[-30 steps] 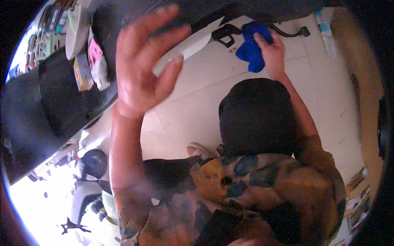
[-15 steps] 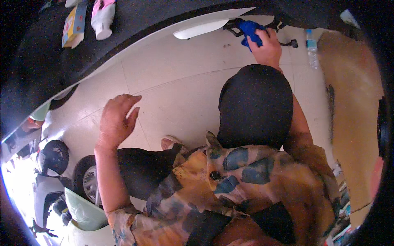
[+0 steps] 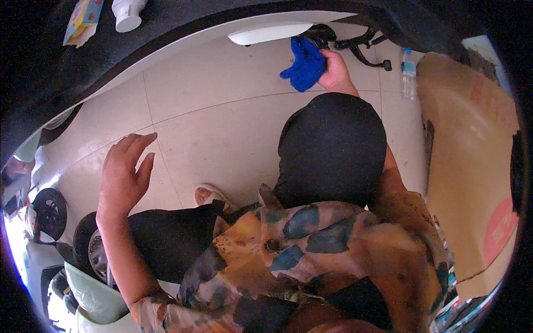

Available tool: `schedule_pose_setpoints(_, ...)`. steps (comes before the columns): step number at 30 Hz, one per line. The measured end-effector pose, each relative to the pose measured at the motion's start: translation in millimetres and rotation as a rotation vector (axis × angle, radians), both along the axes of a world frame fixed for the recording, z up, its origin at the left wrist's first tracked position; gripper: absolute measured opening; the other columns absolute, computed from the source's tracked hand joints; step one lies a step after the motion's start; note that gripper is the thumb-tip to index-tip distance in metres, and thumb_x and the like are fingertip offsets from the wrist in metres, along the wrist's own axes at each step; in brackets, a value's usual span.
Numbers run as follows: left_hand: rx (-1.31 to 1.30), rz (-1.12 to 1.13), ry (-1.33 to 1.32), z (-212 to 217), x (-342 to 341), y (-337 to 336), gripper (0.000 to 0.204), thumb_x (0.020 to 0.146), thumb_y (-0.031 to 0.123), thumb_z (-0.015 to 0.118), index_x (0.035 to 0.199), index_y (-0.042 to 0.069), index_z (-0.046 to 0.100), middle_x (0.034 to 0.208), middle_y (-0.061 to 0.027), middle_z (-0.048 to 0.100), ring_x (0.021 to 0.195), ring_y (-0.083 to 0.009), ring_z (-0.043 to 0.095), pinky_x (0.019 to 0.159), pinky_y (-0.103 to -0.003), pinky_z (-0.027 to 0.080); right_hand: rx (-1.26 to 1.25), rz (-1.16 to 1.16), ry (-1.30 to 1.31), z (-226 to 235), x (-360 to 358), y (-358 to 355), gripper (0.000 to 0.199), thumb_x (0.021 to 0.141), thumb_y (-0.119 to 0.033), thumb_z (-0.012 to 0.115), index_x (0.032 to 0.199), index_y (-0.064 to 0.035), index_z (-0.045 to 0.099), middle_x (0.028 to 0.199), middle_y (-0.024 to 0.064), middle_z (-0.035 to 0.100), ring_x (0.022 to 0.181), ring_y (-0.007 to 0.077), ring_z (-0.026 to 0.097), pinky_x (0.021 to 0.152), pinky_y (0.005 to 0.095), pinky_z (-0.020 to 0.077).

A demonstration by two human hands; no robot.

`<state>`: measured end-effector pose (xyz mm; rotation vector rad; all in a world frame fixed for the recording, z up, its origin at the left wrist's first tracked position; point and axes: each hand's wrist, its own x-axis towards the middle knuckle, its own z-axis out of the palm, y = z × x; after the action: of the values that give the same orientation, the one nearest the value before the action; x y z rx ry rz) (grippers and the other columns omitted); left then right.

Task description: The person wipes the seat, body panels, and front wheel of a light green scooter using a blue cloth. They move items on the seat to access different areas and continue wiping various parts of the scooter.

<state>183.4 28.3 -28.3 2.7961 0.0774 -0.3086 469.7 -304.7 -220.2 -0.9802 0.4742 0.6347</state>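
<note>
My right hand (image 3: 336, 70) reaches out past my bent knee and grips a blue cloth (image 3: 306, 65), which hangs to the left of my fingers. Just beyond the cloth are a white curved panel edge (image 3: 269, 34) and black metal parts (image 3: 361, 45) low over the tiles. My left hand (image 3: 126, 173) is raised at the left above the floor, its fingers stretched out and thumb apart, holding nothing. Part of my right hand's grip is hidden behind the cloth.
On the dark surface at upper left stand a yellow and blue box (image 3: 83, 23) and a white bottle (image 3: 128, 14). A plastic water bottle (image 3: 408, 75) lies near a large cardboard sheet (image 3: 466, 166) at right. A pale green bin (image 3: 97, 294) and wheels (image 3: 50, 213) are at lower left.
My right hand has drawn the blue cloth leftward and a little nearer, and more of the cloth now hangs free. My left hand has shifted left in the picture, as the whole view moved.
</note>
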Motion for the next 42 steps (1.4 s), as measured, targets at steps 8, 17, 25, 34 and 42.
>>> schedule_pose_setpoints(8, -0.004, 0.071, 0.064, -2.3, -13.3, 9.7, 0.032, 0.087, 0.004, 0.061, 0.118, 0.006, 0.063, 0.107, -0.0147, 0.065, 0.103, -0.0327, 0.061, 0.093, -0.04, 0.047, 0.096, -0.074, -0.001, 43.6, -28.5, 7.0, 0.039, 0.098, -0.019, 0.055, 0.132, -0.0009, 0.05, 0.129, 0.0166, 0.059, 0.119, 0.0329, 0.057, 0.105, 0.0532, 0.0428)
schedule_pose_setpoints(17, -0.024, 0.062, 0.035, -1.9, -6.0, 8.5, 0.031, 0.087, 0.007, 0.062, 0.118, 0.008, 0.062, 0.104, -0.0143, 0.064, 0.098, -0.0351, 0.061, 0.086, -0.043, 0.049, -0.768, -0.063, -0.699, 26.9, -34.5, 9.5, 0.032, 0.08, -0.005, 0.076, 0.109, 0.0058, 0.067, 0.12, 0.0105, 0.063, 0.106, 0.0217, 0.061, 0.095, 0.0333, 0.0472)
schedule_pose_setpoints(25, -0.052, 0.036, 0.069, -17.3, 9.1, 1.5, 0.03, 0.087, 0.007, 0.061, 0.118, 0.008, 0.062, 0.104, -0.014, 0.065, 0.098, -0.0332, 0.062, 0.087, -0.041, 0.05, -1.052, -0.189, -1.395, -23.3, -16.0, -13.5, 0.029, 0.075, -0.01, 0.081, 0.097, 0.0048, 0.068, 0.105, 0.0109, 0.062, 0.094, 0.0198, 0.061, 0.084, 0.029, 0.0479)
schedule_pose_setpoints(34, -0.03, 0.039, 0.096, -18.0, 10.7, -4.3, 0.031, 0.088, 0.004, 0.06, 0.119, 0.007, 0.063, 0.106, -0.0139, 0.065, 0.099, -0.0305, 0.063, 0.09, -0.039, 0.05, -0.769, -0.094, -0.908, -29.7, -24.3, 22.9, 0.028, 0.083, -0.013, 0.074, 0.104, 0.0033, 0.067, 0.1, 0.0039, 0.065, 0.091, 0.014, 0.058, 0.084, 0.0273, 0.0465)
schedule_pose_setpoints(42, -0.049, 0.131, 0.125, -13.6, -7.0, 5.6, 0.03, 0.087, 0.006, 0.061, 0.117, 0.006, 0.062, 0.102, -0.0146, 0.065, 0.097, -0.0322, 0.063, 0.086, -0.04, 0.05, -0.107, 0.231, -0.5, -9.1, -0.4, -10.0, 0.03, 0.091, -0.005, 0.06, 0.121, -0.0007, 0.059, 0.113, 0.0105, 0.066, 0.104, 0.0246, 0.064, 0.093, 0.0396, 0.051)
